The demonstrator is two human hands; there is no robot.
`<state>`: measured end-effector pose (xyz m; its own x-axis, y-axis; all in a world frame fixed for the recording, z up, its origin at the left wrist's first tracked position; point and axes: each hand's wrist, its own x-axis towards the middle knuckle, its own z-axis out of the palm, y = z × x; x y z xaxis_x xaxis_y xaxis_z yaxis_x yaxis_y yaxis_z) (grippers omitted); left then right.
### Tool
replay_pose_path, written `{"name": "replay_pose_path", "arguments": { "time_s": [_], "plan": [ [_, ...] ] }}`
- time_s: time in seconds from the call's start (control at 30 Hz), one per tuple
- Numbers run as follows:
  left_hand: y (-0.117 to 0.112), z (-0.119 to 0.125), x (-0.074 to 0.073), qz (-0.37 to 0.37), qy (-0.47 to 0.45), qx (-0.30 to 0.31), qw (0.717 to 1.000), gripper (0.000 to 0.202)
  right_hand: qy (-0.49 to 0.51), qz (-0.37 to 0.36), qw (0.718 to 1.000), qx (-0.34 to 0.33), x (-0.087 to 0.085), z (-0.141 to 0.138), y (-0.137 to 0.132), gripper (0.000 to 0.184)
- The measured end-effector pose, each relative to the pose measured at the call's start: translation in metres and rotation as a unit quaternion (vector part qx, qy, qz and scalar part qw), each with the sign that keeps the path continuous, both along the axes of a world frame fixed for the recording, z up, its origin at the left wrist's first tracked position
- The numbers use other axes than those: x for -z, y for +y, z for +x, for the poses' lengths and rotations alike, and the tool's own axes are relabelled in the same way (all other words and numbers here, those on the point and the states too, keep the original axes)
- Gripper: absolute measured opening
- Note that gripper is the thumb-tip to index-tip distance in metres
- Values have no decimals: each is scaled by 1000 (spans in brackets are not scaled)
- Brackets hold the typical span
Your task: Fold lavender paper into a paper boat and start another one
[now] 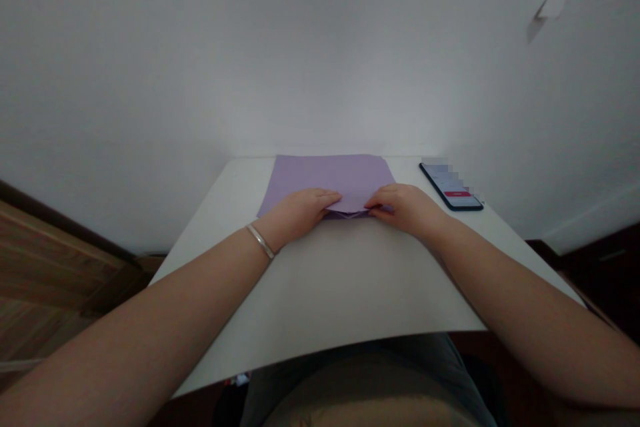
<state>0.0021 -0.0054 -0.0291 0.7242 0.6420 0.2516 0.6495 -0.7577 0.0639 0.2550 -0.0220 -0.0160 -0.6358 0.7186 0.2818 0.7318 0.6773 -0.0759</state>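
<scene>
- Pinching the near edge of the purple paper with both hands, I have it at the middle of the frame, flat toward the far side of the white table.
- My left hand is nearly closed, fingers together over the edge; my right hand has its fingers and thumb drawn in on the same edge, a short way to the right. How hard either one grips, I can't tell.
- Between them the edge parts into layers with a small gap — if my hands pulled unevenly, I judge those layers could slip out of line or crease askew.
- Pressing down while the gap bulges might set a stray wrinkle; tugging too hard could tear the edge.
- A rightward sweep of my right arm could knock the phone, right of center.
- The paper's long axis seems to run left to right across the frame — foreshortening makes that uncertain — with its near edge facing the bottom.
</scene>
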Motion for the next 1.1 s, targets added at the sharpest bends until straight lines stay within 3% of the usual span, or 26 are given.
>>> {"name": "replay_pose_path", "arguments": {
  "time_s": [0.33, 0.67, 0.9, 1.0, 1.1],
  "plan": [
    [-2, 2, -3, -39, -18, -6, 999, 40, -100, 57, 987, 116, -16, -6, -13, 12],
    [-1, 2, -2, -38, -12, 4, 999, 38, -110, 57, 984, 128, -10, -5, -11, 13],
    [-11, 2, -11, -5, 24, -52, 998, 38, -102, 105, 978, 149, -12, -8, -14, 16],
    [-12, 2, -13, 12, 42, -38, 998, 41, -95, 102, 978, 154, -13, -6, -14, 11],
    [-11, 3, -12, 38, 43, -4, 998, 40, -63, 74, 991, 96, -11, -4, -11, 8]
  ]
}}
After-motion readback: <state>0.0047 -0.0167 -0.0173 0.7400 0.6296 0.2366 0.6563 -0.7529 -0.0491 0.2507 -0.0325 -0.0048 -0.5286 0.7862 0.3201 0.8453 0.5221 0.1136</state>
